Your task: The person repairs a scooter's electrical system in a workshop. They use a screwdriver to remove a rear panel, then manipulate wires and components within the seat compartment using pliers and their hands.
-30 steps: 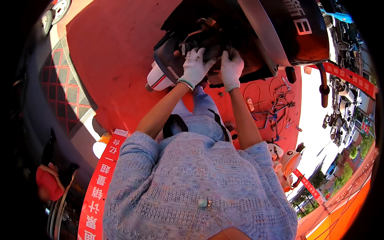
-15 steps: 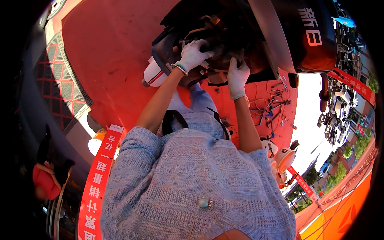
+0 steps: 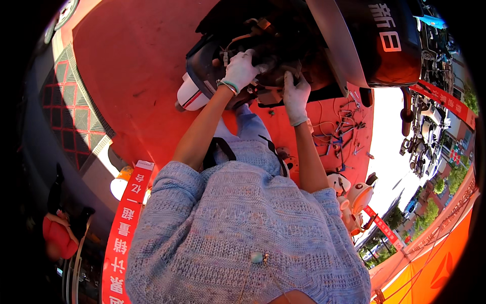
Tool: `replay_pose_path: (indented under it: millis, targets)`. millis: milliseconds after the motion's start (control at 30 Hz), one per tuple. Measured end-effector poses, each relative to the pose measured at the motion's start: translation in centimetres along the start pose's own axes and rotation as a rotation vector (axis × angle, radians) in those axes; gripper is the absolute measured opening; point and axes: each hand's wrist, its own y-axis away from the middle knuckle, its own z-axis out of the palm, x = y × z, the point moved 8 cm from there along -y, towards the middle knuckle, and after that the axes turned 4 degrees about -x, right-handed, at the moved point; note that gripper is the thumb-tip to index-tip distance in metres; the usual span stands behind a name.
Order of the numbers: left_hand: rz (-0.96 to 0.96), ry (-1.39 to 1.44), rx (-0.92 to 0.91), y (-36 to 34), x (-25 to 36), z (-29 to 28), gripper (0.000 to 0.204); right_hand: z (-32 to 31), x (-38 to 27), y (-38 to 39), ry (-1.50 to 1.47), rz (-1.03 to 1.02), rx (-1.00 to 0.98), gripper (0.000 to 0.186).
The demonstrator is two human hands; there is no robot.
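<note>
Left hand (image 3: 242, 70) bent-fingered beside a pale connector (image 3: 226, 58) | Right hand (image 3: 296, 97) lower, farther from it than a second ago, fingertips at a dark piece (image 3: 292, 67) | Grips too shadowed to tell | Scooter (image 3: 338, 43) opened beneath both; work seems split between two spots

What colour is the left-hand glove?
White; the left glove shows best in the head view.

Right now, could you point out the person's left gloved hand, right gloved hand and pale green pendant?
Left gloved hand (image 3: 240, 72): head view, middle of the glove.
Right gloved hand (image 3: 296, 99): head view, middle of the glove.
Pale green pendant (image 3: 256, 257): head view, middle of its front.
</note>
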Motion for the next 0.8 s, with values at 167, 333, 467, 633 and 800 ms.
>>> replay_pose_path:
  millis: [167, 333, 467, 633, 800]
  targets:
    - [-0.016, 0.307, -0.078, 0.6, -0.3, 0.2, 0.054, 0.5, -0.9, 0.2, -0.046, 0.027, -0.028, 0.021]
    - [-0.156, 0.989, -0.271, -1.0, -1.9, 2.5, 0.041, 0.8, -1.3, -0.1, -0.007, 0.01, -0.024, 0.021]
    - [-0.066, 0.414, 0.004, -1.9, -1.5, 1.0, 0.029, 0.9, -0.9, -0.1, -0.036, 0.058, -0.039, 0.021]
    - [0.005, 0.172, 0.195, 0.0, -0.8, 1.5, 0.021, 1.0, -1.0, -0.8, 0.117, 0.005, 0.007, 0.024]
    - [0.164, 0.006, 0.238, 1.0, -1.4, 0.9, 0.02, 1.3, -1.4, -0.5, 0.063, 0.099, -0.05, 0.025]
